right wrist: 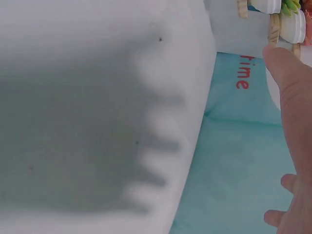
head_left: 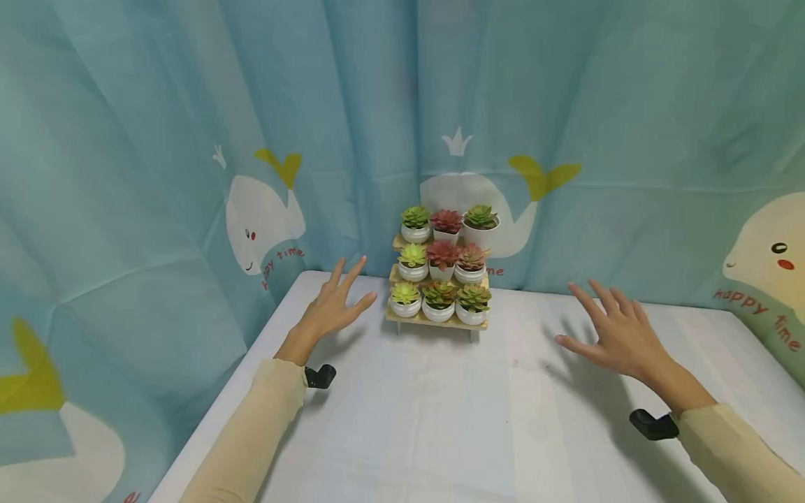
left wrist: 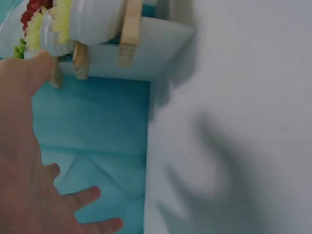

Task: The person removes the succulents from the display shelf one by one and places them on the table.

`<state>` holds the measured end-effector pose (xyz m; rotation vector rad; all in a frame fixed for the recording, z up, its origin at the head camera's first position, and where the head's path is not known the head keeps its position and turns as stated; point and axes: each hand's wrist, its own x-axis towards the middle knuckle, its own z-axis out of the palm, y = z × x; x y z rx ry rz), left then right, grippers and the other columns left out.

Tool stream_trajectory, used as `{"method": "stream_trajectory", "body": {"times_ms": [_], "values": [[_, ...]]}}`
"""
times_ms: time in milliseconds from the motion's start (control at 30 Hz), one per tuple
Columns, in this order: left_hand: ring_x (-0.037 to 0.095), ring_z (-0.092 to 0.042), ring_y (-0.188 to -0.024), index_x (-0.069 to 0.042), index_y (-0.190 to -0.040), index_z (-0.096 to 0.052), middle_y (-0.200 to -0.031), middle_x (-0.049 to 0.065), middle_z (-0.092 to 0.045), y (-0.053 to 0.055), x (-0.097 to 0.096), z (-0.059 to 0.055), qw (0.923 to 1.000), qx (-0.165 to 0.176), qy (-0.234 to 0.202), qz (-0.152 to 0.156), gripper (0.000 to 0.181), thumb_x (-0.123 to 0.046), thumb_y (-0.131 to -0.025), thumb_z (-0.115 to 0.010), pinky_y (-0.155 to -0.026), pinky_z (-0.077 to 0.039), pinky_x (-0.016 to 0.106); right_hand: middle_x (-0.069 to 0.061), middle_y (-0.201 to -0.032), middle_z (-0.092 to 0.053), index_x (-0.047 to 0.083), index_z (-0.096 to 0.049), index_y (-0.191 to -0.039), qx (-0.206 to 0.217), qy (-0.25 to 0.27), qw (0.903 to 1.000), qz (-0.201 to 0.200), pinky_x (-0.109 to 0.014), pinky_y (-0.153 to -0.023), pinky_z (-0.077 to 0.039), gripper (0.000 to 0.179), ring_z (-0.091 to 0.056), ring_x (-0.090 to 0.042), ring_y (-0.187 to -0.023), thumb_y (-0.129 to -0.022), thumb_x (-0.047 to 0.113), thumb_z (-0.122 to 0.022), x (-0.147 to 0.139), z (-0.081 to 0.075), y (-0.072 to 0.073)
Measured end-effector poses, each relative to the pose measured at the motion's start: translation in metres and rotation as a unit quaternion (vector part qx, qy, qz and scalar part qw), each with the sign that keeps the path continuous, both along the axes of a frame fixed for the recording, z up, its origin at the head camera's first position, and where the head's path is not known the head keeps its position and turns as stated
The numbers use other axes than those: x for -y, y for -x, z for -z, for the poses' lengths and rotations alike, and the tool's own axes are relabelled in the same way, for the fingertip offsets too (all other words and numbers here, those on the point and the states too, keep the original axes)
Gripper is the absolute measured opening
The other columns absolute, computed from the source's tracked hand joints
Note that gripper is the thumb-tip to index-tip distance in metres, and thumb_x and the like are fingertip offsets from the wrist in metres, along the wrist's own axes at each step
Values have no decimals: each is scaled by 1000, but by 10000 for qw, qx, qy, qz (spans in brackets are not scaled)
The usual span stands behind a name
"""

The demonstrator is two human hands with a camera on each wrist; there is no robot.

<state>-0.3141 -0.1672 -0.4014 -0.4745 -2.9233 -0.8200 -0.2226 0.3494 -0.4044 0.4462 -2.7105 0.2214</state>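
A three-tier wooden stand (head_left: 434, 321) stands at the back of the table, its steps filled with several small potted succulents (head_left: 442, 255) in white pots, green, yellow-green and red. Left of the stand, my left hand (head_left: 330, 307) hovers with spread fingers and holds nothing. In the left wrist view its thumb (left wrist: 41, 68) overlaps the ends of the wooden steps (left wrist: 129, 34). Farther off, to the right of the stand, my right hand (head_left: 619, 339) is held over the table with fingers apart, also holding nothing. Its shadow falls on the cloth below.
A white cloth covers the table (head_left: 453, 419). Blue curtains (head_left: 377, 105) printed with white whales hang close behind the stand and along both sides. Each wrist wears a small black camera mount, one on the left (head_left: 321, 376) and one on the right (head_left: 654, 425).
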Motion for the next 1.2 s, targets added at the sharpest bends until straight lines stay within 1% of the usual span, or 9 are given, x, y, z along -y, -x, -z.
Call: {"method": "stream_trajectory", "body": {"times_ms": [100,200,333,433,533,667,833,1000,1200], "values": [[59,-17,-148,-42,-165,-4,-172,16,5,2,-4,0,9994,123,-313,122,80,-62,-102,-50,-103,-26,83,-27,-160,-30,23,-27,-164,77,41,9999,-115,-77,-99,-26,101,-33,-58,-134,-84,58,-78,3,-4,2],[52,-13,-152,-35,-167,-4,-171,19,2,6,-9,-1,9970,155,-679,328,81,-53,-104,-53,-110,-22,78,-26,-160,-30,22,-27,-164,134,109,9995,-254,-78,-97,-30,101,-36,-59,-133,-84,55,-80,6,-9,5],[45,-22,-152,-24,-168,-6,-172,17,-4,11,-14,-4,9907,160,-1180,654,82,-41,-106,-56,-114,-30,67,-26,-159,-31,22,-28,-164,380,417,9973,-475,-80,-94,-34,99,-38,-61,-132,-85,49,-82,12,-19,7],[45,-33,-148,-22,-168,-4,-172,12,-5,15,-16,-8,9841,285,-1541,833,83,-39,-106,-57,-112,-39,61,-26,-159,-32,23,-26,-164,668,730,9927,-687,-80,-98,-31,99,-36,-59,-136,-86,48,-82,20,-23,12],[48,-39,-144,-33,-167,1,-172,12,-4,18,-16,-13,9708,790,-2065,934,84,-39,-107,-57,-103,-46,65,-25,-160,-32,24,-24,-165,899,928,9878,-866,-79,-102,-30,100,-34,-54,-141,-87,47,-82,27,-24,17],[54,-38,-141,-47,-163,5,-170,19,-6,21,-19,-18,9433,1545,-2752,1028,82,-37,-108,-55,-91,-49,72,-23,-160,-33,25,-22,-166,1066,1117,9829,-1007,-77,-103,-33,99,-33,-50,-143,-89,46,-81,37,-23,22],[56,-35,-142,-47,-164,2,-169,21,-6,28,-24,-18,9160,2045,-3239,1195,80,-29,-109,-54,-89,-50,72,-20,-162,-32,20,-23,-165,1261,1360,9761,-1131,-73,-103,-36,97,-37,-47,-142,-90,45,-80,51,-23,27],[55,-40,-139,-44,-165,-4,-169,21,-10,33,-31,-22,9012,2252,-3509,1186,78,-23,-109,-55,-87,-51,71,-16,-164,-29,24,-20,-166,1475,1649,9677,-1212,-65,-90,-51,97,-51,-46,-132,-92,46,-78,66,-23,32],[54,-44,-136,-45,-165,-8,-168,20,-14,39,-39,-25,8900,2402,-3714,1105,76,-22,-109,-55,-84,-56,66,-13,-165,-29,29,-18,-166,1499,1902,9594,-1442,-61,-86,-54,96,-56,-46,-128,-92,42,-79,82,-21,40]]}}
